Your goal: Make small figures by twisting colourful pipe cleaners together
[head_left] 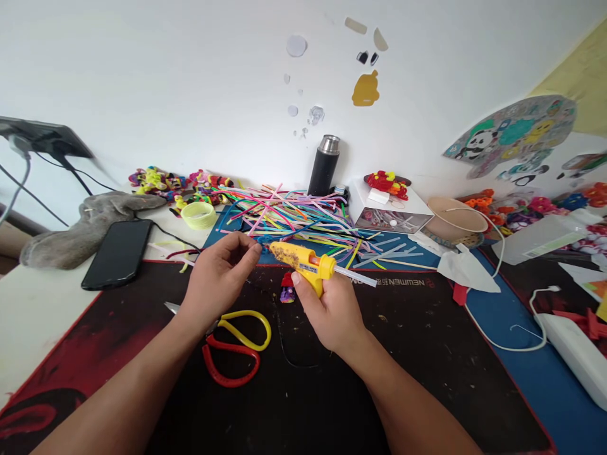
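Observation:
My right hand [334, 309] is wrapped round the grip of a yellow glue gun [298, 260], with a clear glue stick [355, 276] jutting from its back. The gun's nozzle points left, toward my left hand [222, 272]. Thumb and finger of that hand pinch a small blue fuzzy piece [264, 243], apparently bent pipe cleaner, close to the nozzle; whether the two touch I cannot tell. Beneath the gun, a small purple and red fuzzy figure [287, 291] lies on the mat. Scissors [237, 344] with one red and one yellow handle rest below my left hand, blades partly hidden by the wrist.
A pile of colourful pipe cleaners [289, 212] spreads behind my hands, with a black thermos [325, 165] beyond. A phone [117, 254] and a roll of pale green tape [198, 215] lie left. On the right stand a white box [393, 212] and a white power strip [571, 354] with cables.

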Motion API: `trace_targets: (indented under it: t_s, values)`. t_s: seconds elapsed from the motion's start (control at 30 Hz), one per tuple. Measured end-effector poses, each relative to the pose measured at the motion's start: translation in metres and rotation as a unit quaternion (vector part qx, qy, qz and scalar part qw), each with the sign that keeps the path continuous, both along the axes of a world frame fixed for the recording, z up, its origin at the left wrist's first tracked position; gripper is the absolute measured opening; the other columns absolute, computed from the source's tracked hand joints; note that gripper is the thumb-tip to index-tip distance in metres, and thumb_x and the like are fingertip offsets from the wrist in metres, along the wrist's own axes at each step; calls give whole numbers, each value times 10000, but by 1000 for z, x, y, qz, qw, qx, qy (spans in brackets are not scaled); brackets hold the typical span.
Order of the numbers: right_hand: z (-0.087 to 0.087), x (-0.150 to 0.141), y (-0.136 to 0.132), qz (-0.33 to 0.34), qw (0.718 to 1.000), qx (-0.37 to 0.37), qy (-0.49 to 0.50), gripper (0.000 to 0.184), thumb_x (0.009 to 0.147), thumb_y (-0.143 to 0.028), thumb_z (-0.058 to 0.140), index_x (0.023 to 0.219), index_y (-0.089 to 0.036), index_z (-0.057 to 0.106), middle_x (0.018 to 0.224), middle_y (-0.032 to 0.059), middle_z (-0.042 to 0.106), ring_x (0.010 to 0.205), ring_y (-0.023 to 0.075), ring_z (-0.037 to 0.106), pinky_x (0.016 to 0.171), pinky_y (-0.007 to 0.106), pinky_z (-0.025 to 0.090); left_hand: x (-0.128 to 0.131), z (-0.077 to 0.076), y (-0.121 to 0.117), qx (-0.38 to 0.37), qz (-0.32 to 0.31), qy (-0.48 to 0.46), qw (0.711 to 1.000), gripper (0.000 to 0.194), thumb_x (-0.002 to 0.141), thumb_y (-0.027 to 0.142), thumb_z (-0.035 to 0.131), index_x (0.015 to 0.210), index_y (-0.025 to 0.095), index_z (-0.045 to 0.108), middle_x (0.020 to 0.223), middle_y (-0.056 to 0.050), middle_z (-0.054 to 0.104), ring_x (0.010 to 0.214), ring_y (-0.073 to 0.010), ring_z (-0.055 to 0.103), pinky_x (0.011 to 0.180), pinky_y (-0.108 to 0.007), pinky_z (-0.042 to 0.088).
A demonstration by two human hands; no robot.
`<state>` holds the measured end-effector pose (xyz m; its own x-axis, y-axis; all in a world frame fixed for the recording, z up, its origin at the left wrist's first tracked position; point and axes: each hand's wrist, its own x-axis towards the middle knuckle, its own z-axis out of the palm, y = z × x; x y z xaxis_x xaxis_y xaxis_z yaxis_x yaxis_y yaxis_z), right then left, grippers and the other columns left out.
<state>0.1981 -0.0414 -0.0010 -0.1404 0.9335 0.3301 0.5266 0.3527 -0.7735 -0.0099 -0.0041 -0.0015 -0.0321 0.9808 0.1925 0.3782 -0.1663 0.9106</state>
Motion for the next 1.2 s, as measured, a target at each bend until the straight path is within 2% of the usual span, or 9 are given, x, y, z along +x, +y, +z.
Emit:
trace_targets:
  t_s: [0.3,0.73,1.03,1.2]
  values:
    - [0,0,0,0,1000,4,2,322,1044,-432,550,832,-211,649,766,70,736,709,231,692,669,330,476,0,1,0,5,2,-7,1000,295,950,494,668,857,216,630,730,22,570,661,-166,503,600,-303,375]
    - [1,-1,0,-4,1000,21,1,339,1039,-420,564,770,-218,600,645,24,628,569,179,569,601,309,421,0,1,-1,12,-2,-3,1000,286,960,485,663,859,220,630,731,25,573,659,-164,508,604,-301,379]
    - [0,-1,0,-4,1000,17,-1,314,1037,-413,568,807,-212,640,729,52,713,655,214,665,633,316,469,0,1,-1,22,6,-8,1000,260,957,464,670,859,227,631,736,25,581,669,-170,531,610,-304,389]
    - [0,-1,0,-2,1000,11,11,278,1034,-409,578,882,-206,693,846,84,780,787,251,739,728,338,528,1,0,0,22,6,-8,1000,259,958,467,670,862,229,639,732,24,584,665,-170,527,610,-302,397]
